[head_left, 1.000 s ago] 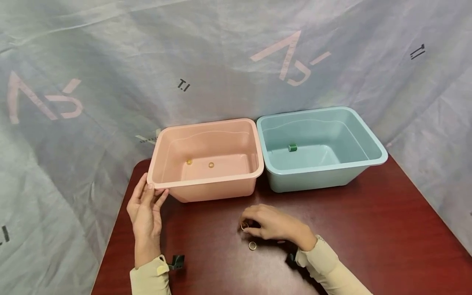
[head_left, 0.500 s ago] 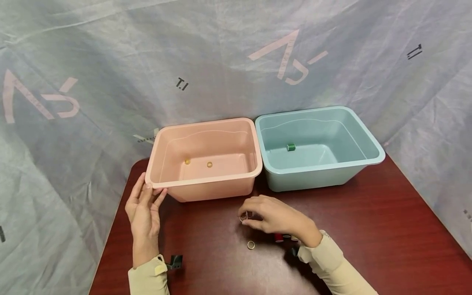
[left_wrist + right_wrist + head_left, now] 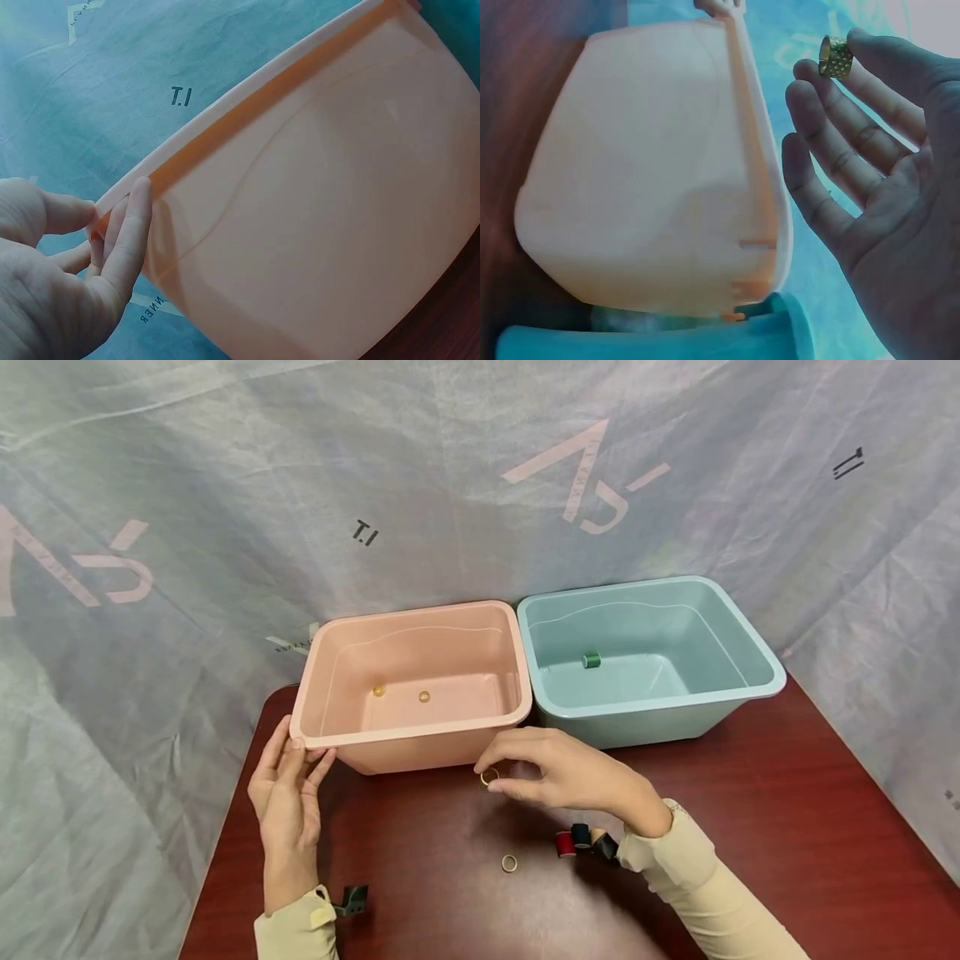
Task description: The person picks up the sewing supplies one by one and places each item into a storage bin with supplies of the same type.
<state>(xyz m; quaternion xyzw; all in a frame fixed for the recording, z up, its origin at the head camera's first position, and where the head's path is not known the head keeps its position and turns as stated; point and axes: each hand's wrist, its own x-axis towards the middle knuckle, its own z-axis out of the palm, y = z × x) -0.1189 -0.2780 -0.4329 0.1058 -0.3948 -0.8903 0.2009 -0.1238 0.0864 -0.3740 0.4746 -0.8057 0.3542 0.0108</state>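
Observation:
My right hand [image 3: 558, 767] pinches a gold thimble ring [image 3: 835, 57], a short dimpled band, between thumb and fingertip. It is raised over the table, just in front of the pink plastic tub [image 3: 420, 727]. With thumb and fingers, my left hand [image 3: 288, 806] grips that tub's rim at the near left corner; the left wrist view shows the thumb [image 3: 69, 214] against the rim. Inside the tub lie two more gold thimble rings [image 3: 424, 697]. Another thimble ring [image 3: 509, 863] rests on the table below my right hand.
A blue plastic tub [image 3: 652, 702] stands against the pink one's right side, with a green thread spool [image 3: 592, 660] inside. Near the right wrist, several thread spools, among them a red spool [image 3: 566, 844], lie on the brown table [image 3: 420, 893]. Grey cloth [image 3: 442, 485] hangs behind.
My right hand has risen from the table toward the pink tub, carrying the thimble ring, and uncovered the thread spools. The left hand stays on the rim.

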